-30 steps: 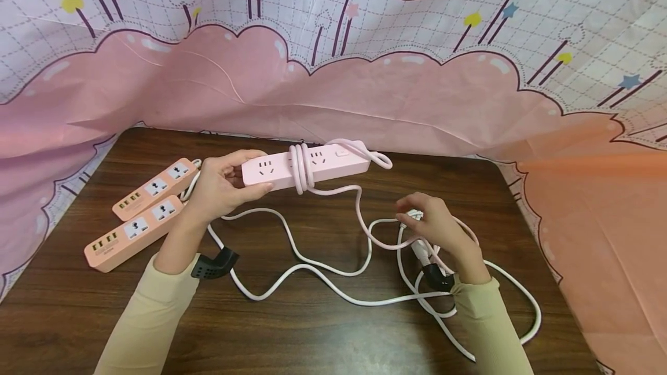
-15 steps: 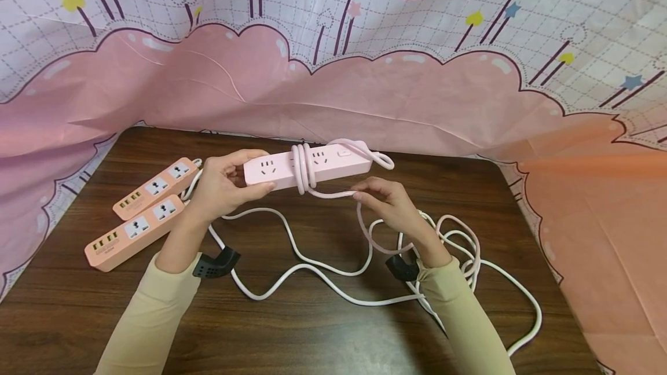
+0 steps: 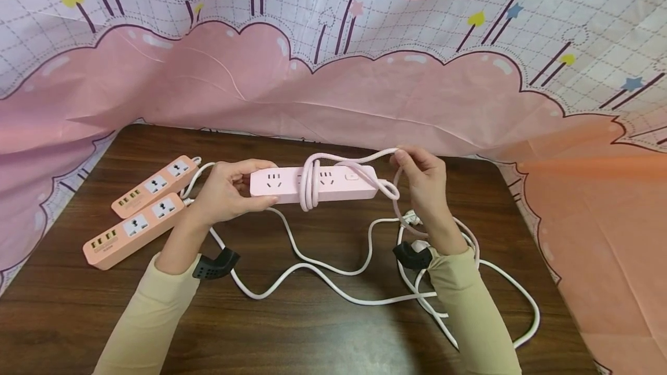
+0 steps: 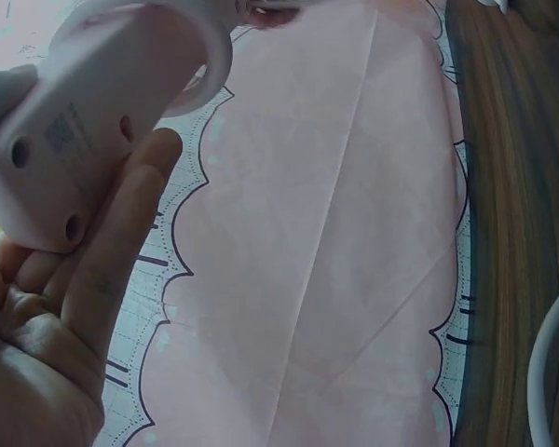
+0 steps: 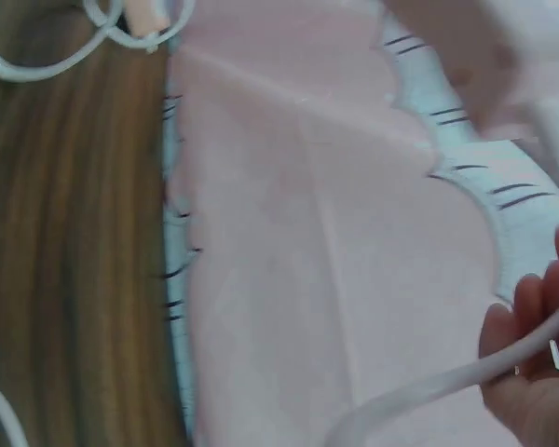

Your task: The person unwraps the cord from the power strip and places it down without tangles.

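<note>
A pink power strip (image 3: 339, 188) is held above the table, its sockets facing up and its pale pink cord (image 3: 311, 184) looped several times around its middle. My left hand (image 3: 231, 190) grips the strip's left end, thumb on the near side and fingers at the back. In the left wrist view the strip's underside (image 4: 88, 121) with round screw holes rests against the fingers. To the right of the strip, my right hand (image 3: 424, 181) pinches the cord's free length, which runs over from the loops. The right wrist view shows the cord (image 5: 447, 382) passing across those fingers.
Two orange power strips (image 3: 135, 227) lie at the left of the dark wooden table (image 3: 292, 334). Their white cords (image 3: 333, 286) snake across the middle into a tangle at the right, around the right forearm. A patterned cloth (image 3: 333, 97) hangs behind the table.
My right hand reached to the cord below the strip, took hold of it, and carried it up and over the far side. The strip has shifted slightly right and levelled.
</note>
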A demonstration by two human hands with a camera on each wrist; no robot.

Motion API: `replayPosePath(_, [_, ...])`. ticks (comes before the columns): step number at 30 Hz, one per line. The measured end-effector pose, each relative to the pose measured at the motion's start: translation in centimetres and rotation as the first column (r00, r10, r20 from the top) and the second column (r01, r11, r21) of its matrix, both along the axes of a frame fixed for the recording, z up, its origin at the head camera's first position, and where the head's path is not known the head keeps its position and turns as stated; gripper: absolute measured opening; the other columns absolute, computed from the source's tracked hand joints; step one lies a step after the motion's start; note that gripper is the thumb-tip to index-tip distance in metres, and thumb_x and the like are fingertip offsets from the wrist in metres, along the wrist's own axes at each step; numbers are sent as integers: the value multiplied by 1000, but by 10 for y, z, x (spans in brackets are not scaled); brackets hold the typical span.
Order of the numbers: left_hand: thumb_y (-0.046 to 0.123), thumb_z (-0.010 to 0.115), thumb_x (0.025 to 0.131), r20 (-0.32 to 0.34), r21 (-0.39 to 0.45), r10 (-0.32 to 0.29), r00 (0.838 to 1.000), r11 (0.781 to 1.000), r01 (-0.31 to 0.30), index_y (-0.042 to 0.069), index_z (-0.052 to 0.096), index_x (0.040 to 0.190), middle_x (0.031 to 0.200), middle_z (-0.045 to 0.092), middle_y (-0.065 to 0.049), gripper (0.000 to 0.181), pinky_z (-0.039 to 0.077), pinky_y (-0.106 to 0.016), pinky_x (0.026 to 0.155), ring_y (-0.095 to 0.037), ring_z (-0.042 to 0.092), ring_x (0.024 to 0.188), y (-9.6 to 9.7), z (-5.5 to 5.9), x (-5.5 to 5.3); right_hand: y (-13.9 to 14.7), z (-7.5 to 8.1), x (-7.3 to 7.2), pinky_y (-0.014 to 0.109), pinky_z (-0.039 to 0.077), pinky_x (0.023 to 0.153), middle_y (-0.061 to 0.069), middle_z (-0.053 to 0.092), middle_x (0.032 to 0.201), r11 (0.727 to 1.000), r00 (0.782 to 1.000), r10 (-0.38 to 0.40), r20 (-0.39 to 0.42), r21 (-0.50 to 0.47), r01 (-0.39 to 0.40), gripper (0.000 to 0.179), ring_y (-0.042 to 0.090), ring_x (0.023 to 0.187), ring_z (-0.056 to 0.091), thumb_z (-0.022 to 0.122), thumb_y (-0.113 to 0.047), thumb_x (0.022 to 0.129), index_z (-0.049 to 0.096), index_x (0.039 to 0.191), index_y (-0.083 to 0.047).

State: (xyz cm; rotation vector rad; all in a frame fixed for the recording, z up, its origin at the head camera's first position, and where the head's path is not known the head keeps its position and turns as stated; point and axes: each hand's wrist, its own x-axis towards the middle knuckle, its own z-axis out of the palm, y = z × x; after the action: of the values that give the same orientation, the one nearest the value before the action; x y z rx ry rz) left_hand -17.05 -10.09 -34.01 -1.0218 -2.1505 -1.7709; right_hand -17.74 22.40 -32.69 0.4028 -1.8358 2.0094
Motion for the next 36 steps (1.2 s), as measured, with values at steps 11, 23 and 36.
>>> replayPosePath(11, [-17,74,63,23,51,138,990,989,-139,-10,64,103,84,67,-10,42,50,-17,54,-6,59,66,-8,0,-4,38,27,34,29,44,75,11,61,85,855,840,501,-209,268,-443,7,22,83,53,61,5,85,67,89,5])
replayPosePath(23, [-21,70,61,44,94,94,995,991,-98,-14,62,102,87,67,9,42,47,-15,53,-7,58,68,-16,6,0,41,2,19,16,32,49,3,60,68,619,985,-146,-93,768,164,5,5,56,42,69,-1,83,72,85,2])
replayPosePath(36, [-21,72,60,14,50,-67,998,997,67,-14,62,101,89,67,6,43,51,-19,54,-9,60,70,-16,-3,-3,61,37,20,24,48,65,13,59,68,960,987,-78,-143,-276,36,11,20,66,55,56,10,88,65,84,13])
